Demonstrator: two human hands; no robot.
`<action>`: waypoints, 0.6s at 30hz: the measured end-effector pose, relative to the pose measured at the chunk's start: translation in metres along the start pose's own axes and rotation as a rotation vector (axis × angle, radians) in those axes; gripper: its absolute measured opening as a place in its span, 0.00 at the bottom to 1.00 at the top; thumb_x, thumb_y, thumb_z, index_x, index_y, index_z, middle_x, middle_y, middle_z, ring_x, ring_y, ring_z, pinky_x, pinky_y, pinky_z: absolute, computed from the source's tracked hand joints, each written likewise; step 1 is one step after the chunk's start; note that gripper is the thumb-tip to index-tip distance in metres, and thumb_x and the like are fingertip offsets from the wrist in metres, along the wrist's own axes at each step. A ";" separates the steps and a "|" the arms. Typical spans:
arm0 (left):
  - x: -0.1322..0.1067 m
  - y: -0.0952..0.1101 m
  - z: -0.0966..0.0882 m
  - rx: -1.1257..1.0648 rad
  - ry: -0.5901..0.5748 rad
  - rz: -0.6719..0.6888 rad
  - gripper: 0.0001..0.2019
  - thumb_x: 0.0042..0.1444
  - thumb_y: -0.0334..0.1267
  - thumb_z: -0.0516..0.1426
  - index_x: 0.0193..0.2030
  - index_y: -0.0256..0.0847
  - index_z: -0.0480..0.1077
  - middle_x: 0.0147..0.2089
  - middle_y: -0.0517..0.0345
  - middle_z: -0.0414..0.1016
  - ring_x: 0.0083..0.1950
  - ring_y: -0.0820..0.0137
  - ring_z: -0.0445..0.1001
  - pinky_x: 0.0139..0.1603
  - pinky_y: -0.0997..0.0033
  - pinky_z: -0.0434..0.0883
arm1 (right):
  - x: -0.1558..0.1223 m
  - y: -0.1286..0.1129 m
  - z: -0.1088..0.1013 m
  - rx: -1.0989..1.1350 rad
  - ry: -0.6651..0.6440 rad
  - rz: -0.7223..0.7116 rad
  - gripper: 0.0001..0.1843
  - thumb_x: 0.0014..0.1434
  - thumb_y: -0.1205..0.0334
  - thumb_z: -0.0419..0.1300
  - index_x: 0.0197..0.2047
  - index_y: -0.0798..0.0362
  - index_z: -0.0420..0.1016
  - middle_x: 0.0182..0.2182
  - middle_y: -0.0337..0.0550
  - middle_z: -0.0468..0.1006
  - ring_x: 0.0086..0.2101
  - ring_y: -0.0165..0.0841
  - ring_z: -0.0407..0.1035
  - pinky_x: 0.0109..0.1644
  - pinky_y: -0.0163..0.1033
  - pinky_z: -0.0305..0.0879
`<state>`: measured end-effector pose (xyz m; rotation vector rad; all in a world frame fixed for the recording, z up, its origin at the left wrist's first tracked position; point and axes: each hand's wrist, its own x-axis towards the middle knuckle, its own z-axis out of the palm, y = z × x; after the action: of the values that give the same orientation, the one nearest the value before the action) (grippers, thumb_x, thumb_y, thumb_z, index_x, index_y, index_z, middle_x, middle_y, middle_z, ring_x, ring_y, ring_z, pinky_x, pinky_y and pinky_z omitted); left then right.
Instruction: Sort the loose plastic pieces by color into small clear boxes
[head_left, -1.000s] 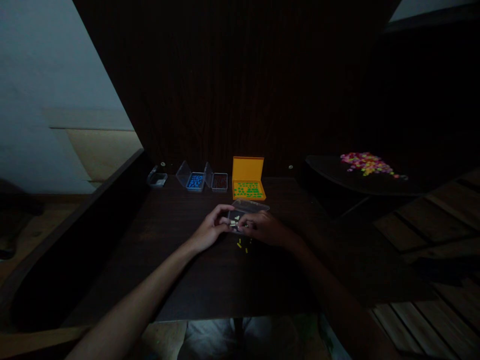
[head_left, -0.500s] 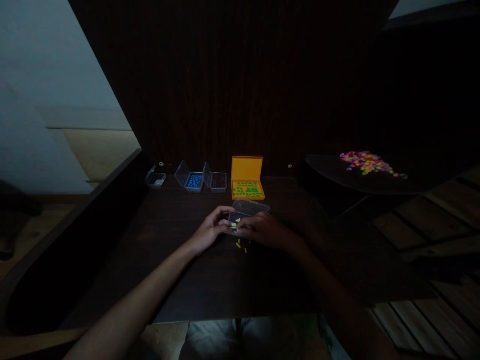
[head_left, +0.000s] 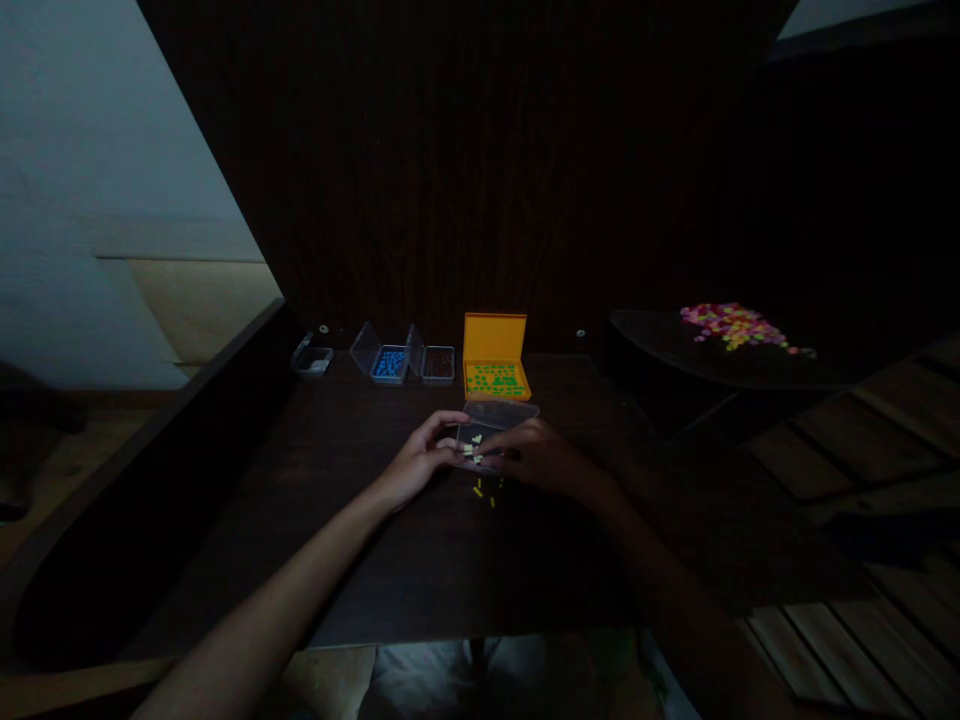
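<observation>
In front of me a clear plastic box [head_left: 501, 411] stands with its lid raised, several small pale yellow pieces [head_left: 477, 440] inside it. My left hand [head_left: 424, 458] grips the box's left side, thumb and fingers closed on the edge. Reaching in from the right, my right hand [head_left: 534, 456] has its fingertips bent down among the pieces. Whether those fingertips pinch a piece is too dark and small to make out. Several yellow pieces [head_left: 478, 490] lie loose on the table just below the box.
Behind stands an orange box [head_left: 495, 335] holding green pieces. Left of it are clear boxes with dark red pieces [head_left: 438, 362] and blue pieces [head_left: 390, 363], and a small clear box [head_left: 312, 363]. A pile of colourful pieces [head_left: 735, 325] lies on a shelf at right.
My right hand's fingers have shifted slightly within the box, and more of the pale pieces show. My left hand keeps its place on the box.
</observation>
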<state>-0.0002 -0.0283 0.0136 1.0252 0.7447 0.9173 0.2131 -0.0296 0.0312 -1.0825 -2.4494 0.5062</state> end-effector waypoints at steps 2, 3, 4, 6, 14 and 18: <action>0.000 0.001 0.000 -0.008 0.011 0.009 0.23 0.40 0.24 0.59 0.47 0.40 0.68 0.35 0.62 0.74 0.35 0.74 0.72 0.42 0.71 0.68 | -0.001 0.001 -0.001 0.000 0.011 -0.003 0.09 0.60 0.62 0.61 0.43 0.48 0.81 0.39 0.42 0.83 0.37 0.34 0.76 0.44 0.36 0.64; 0.000 0.001 0.000 -0.009 0.014 0.011 0.23 0.40 0.24 0.59 0.47 0.41 0.69 0.35 0.61 0.74 0.35 0.74 0.72 0.42 0.71 0.68 | -0.001 0.001 -0.001 -0.002 0.011 -0.001 0.09 0.60 0.63 0.61 0.43 0.48 0.81 0.38 0.42 0.83 0.38 0.34 0.77 0.45 0.37 0.64; 0.000 0.001 0.000 -0.007 0.015 0.012 0.23 0.40 0.24 0.59 0.47 0.41 0.68 0.35 0.61 0.74 0.35 0.73 0.73 0.43 0.70 0.69 | -0.001 0.002 -0.001 -0.006 0.011 0.002 0.09 0.60 0.63 0.61 0.42 0.48 0.81 0.38 0.42 0.84 0.38 0.34 0.77 0.45 0.37 0.64; 0.000 0.001 0.000 0.000 0.014 0.007 0.24 0.41 0.25 0.59 0.48 0.41 0.68 0.35 0.61 0.74 0.36 0.73 0.73 0.43 0.70 0.68 | -0.001 0.002 -0.002 -0.011 -0.001 0.006 0.09 0.60 0.63 0.61 0.42 0.48 0.82 0.38 0.42 0.84 0.38 0.34 0.77 0.45 0.36 0.65; 0.000 0.002 0.001 0.004 0.022 0.011 0.23 0.41 0.25 0.59 0.47 0.41 0.69 0.39 0.60 0.73 0.37 0.73 0.72 0.43 0.70 0.69 | -0.001 0.000 -0.006 -0.028 -0.008 0.010 0.10 0.60 0.64 0.60 0.44 0.48 0.81 0.40 0.43 0.83 0.40 0.34 0.77 0.46 0.37 0.65; 0.001 0.002 0.001 0.002 0.029 0.012 0.23 0.40 0.25 0.59 0.46 0.41 0.69 0.41 0.59 0.74 0.36 0.73 0.72 0.43 0.69 0.69 | -0.001 -0.002 -0.007 -0.005 -0.021 0.000 0.11 0.59 0.66 0.59 0.43 0.48 0.82 0.39 0.43 0.83 0.38 0.34 0.77 0.45 0.36 0.66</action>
<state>0.0003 -0.0277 0.0156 1.0205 0.7644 0.9439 0.2152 -0.0304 0.0378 -1.0843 -2.4696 0.5143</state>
